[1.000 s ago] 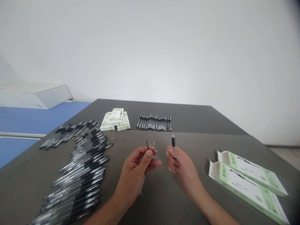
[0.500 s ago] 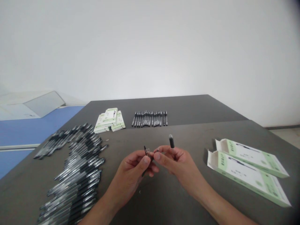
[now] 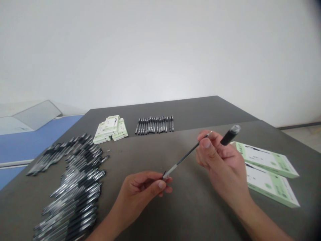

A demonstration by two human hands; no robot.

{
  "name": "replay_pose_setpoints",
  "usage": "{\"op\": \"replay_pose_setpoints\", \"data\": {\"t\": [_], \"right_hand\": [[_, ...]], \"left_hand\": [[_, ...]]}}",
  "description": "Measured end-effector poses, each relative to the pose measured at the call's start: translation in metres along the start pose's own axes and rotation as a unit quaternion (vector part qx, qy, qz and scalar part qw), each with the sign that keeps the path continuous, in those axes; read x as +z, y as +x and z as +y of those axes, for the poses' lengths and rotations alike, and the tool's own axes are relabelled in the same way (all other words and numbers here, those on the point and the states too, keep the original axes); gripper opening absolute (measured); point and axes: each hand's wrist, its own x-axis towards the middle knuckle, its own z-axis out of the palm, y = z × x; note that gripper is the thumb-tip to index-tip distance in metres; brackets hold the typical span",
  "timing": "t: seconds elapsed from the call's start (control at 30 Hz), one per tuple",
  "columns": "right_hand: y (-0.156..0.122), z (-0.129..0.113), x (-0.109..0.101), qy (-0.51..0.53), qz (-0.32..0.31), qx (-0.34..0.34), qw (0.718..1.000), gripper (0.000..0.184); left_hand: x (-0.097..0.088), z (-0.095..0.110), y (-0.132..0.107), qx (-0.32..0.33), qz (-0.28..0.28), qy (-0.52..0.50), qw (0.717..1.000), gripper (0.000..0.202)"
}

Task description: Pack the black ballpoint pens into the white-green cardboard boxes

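Pen refill (image 3: 185,156) held slanted above the middle of the table (image 3: 190,207), left hand (image 3: 144,190) pinching its lower end, right hand (image 3: 220,160) pinching its tip and gripping a black pen cap (image 3: 228,136), loose pens (image 3: 75,187) heaped by the left edge

The right hand (image 3: 222,165) pinched a thin pen refill (image 3: 187,154) near its upper end, with a short black pen piece (image 3: 229,135) in the same fingers. The left hand (image 3: 142,189) pinched the refill's lower end above the desk (image 3: 180,207). A pile of pens (image 3: 75,190) lay to the left.
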Motion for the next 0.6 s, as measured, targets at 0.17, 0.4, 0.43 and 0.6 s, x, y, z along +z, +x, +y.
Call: {"op": "replay_pose_setpoints", "data": {"t": [0.17,0.4,0.43,0.6], "right_hand": [[0.004,-0.005,-0.007,0.005,0.014,-0.001,1.000,0.022],[-0.004,0.003,-0.006,-0.077,-0.053,0.042,0.995,0.031],[-0.006,0.008,-0.005,-0.097,-0.080,0.060,0.990,0.031],[-0.020,0.032,0.008,-0.132,-0.154,0.114,0.973,0.029]], "left_hand": [[0.000,-0.004,-0.002,-0.008,0.003,-0.009,1.000,0.014],[0.001,-0.006,-0.003,0.005,0.041,-0.068,0.997,0.030],[0.002,-0.006,-0.004,0.005,0.057,-0.085,0.995,0.032],[0.012,-0.008,-0.009,0.011,0.107,-0.133,0.985,0.040]]}}
